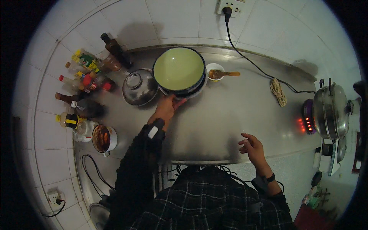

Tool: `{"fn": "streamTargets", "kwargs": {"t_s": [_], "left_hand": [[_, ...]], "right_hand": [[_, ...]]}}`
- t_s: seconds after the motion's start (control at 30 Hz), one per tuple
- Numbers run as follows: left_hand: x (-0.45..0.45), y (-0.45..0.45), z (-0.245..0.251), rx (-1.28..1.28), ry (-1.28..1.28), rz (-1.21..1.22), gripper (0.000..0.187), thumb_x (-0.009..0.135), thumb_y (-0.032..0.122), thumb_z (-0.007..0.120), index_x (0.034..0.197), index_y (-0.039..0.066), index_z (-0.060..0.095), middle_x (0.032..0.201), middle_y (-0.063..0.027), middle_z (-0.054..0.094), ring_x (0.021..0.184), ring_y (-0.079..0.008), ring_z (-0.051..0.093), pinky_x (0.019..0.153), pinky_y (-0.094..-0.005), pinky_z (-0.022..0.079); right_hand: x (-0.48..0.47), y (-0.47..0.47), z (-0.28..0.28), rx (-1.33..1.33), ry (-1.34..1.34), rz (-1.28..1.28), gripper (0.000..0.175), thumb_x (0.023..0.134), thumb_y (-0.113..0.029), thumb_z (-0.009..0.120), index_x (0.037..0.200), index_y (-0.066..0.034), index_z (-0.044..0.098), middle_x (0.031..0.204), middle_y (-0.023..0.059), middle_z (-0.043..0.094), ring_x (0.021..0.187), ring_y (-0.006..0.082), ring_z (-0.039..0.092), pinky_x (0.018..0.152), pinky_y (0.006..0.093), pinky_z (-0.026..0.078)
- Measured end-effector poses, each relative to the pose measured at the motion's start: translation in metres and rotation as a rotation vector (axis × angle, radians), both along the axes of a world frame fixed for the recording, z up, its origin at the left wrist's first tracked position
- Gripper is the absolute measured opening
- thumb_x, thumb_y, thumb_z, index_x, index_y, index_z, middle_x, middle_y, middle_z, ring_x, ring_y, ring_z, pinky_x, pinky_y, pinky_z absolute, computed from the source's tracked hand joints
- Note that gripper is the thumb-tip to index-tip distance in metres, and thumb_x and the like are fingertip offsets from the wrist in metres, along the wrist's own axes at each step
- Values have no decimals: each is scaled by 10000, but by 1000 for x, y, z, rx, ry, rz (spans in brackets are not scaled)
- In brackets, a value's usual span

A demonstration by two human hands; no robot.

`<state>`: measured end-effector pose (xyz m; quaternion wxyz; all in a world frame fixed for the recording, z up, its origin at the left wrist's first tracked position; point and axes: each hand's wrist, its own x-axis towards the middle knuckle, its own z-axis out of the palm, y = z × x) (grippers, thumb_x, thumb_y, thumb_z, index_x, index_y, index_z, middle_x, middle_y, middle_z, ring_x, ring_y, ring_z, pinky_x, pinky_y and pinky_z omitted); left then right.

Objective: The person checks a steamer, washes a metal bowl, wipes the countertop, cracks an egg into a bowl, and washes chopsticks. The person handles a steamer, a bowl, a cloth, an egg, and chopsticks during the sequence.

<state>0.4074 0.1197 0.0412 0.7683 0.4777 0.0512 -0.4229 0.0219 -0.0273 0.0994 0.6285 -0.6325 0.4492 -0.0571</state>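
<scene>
My left hand [166, 108] reaches to the near edge of a stack of bowls, its fingers at the lower rim; whether they grip it is hard to tell. On top of the stack sits a bowl with a pale green inside and a dark rim [178, 68]. A domed metal lid [139, 87] lies just left of the stack. To its right stands a small white bowl [215, 67] holding brown paste and a wooden-handled utensil [231, 74]. My right hand [250, 147] hovers near the front edge of the steel counter [218, 123], fingers apart and holding nothing.
Several sauce and oil bottles [89, 82] crowd the left side, near an enamel mug [112, 139] with reddish-brown residue. At right, a lidded steel pot [330, 110] stands on a cooker with red lights [308, 122]. A crumpled cloth [278, 92] lies beside the black power cord [256, 65].
</scene>
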Motion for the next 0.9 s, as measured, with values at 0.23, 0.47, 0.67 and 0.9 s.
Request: {"fn": "streamTargets", "kwargs": {"t_s": [0.23, 0.47, 0.67, 0.9], "left_hand": [[50, -43, -26, -36, 35, 70, 217, 956, 35, 530, 1136, -73, 580, 1124, -157, 667, 973, -320, 689, 826, -395, 654], [79, -58, -44, -7, 53, 75, 214, 965, 34, 501, 1127, -93, 558, 1160, -204, 652, 1039, -344, 667, 884, -423, 630], [85, -65, -51, -121, 41, 117, 294, 987, 94, 481, 1227, -74, 509, 1199, -230, 626, 1028, -362, 660, 877, -424, 626], [10, -91, -44, 89, 56, 10, 495, 1018, 291, 558, 1389, 3, 399, 1206, -227, 608, 1042, -325, 653, 936, -393, 585]], "right_hand": [[-19, -5, -2, -34, 7, -41, 341, 1013, -161, 536, 1322, -26, 582, 1006, 123, 710, 758, 135, 660, 689, 279, 565], [-24, -3, -7, 5, 14, -86, 335, 1014, -156, 532, 1319, -28, 586, 998, 120, 710, 750, 137, 662, 687, 270, 561], [-21, 0, -8, 6, 15, -79, 331, 1015, -158, 536, 1315, -30, 588, 1001, 121, 710, 749, 140, 665, 689, 271, 563], [-24, 1, -6, 2, 49, -105, 341, 1006, -157, 542, 1321, -33, 585, 1011, 110, 709, 767, 135, 660, 701, 278, 558]]}}
